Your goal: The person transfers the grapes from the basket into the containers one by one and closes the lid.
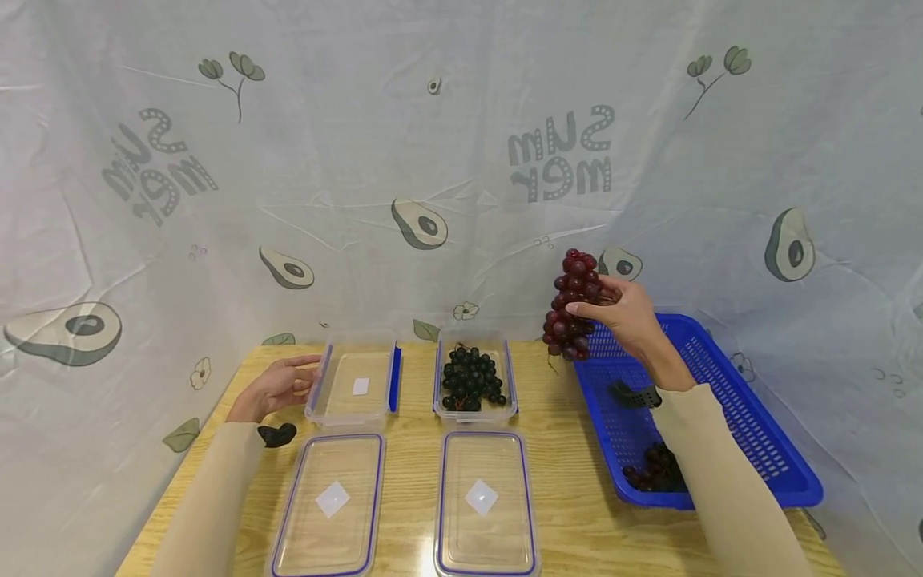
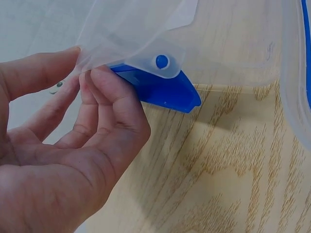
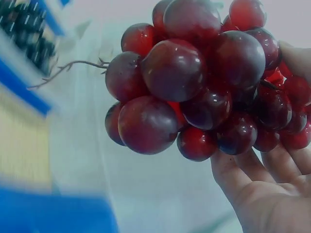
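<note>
High above the blue basket's far left corner, my right hand (image 1: 626,314) grips a bunch of red grapes (image 1: 574,300). A bare stem trails from the bunch's end in the right wrist view. My left hand (image 1: 277,389) is at the left side of a clear plastic container (image 1: 335,405), which has a white label in its base. In the left wrist view the thumb and curled fingers pinch that container's edge, close to a hanging blue latch (image 2: 167,94). A second clear container (image 1: 510,385) holds a bunch of black grapes (image 1: 470,378).
The blue basket (image 1: 764,417) stands at the right, with dark red grapes (image 1: 652,469) in its near end, partly behind my right sleeve. Two clear lids with blue seals, a left lid (image 1: 328,537) and a right lid (image 1: 486,537), lie in front of the containers on the wooden table (image 1: 558,473).
</note>
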Tool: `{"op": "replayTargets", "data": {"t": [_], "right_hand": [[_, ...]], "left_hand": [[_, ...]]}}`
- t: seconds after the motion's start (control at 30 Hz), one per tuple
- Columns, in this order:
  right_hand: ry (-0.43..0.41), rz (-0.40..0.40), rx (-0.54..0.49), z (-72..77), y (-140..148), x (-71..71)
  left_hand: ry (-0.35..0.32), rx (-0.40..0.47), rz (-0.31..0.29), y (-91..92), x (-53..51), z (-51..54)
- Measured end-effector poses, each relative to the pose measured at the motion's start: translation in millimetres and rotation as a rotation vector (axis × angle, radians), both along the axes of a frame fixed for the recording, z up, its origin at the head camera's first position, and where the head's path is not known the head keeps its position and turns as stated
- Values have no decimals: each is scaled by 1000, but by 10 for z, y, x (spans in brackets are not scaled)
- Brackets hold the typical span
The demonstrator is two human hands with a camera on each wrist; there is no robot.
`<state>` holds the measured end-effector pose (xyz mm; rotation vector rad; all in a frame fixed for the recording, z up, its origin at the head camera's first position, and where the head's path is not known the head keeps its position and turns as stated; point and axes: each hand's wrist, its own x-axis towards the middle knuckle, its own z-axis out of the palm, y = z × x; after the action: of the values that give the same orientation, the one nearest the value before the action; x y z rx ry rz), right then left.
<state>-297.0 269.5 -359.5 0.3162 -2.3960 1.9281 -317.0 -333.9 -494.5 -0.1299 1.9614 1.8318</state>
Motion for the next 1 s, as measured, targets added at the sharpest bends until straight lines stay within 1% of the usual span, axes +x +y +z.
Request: {"op": "replayTargets", "data": {"t": [0.17, 0.3, 0.43, 0.63, 0.77, 0.9, 1.0], "right_hand": [[-22, 75, -101, 41, -459, -85], [-6, 121, -131, 50, -855, -144], [-19, 163, -168, 1, -1258, -190], [-87, 178, -269, -146, -1932, -259], [-102, 197, -295, -276, -2385, -272], [-121, 187, -291, -452, -2768, -260], [-110, 150, -254, -584, -3013, -249]], "left_hand": [[-4, 10, 3, 1, -10, 0], [-4, 3, 14, 12, -7, 7], [-7, -5, 11, 4, 3, -1], [5, -34, 7, -38, 5, 19], [23, -80, -2, -42, 19, 36], [28, -107, -2, -13, 23, 24], [33, -105, 2, 10, 16, 18]]}}
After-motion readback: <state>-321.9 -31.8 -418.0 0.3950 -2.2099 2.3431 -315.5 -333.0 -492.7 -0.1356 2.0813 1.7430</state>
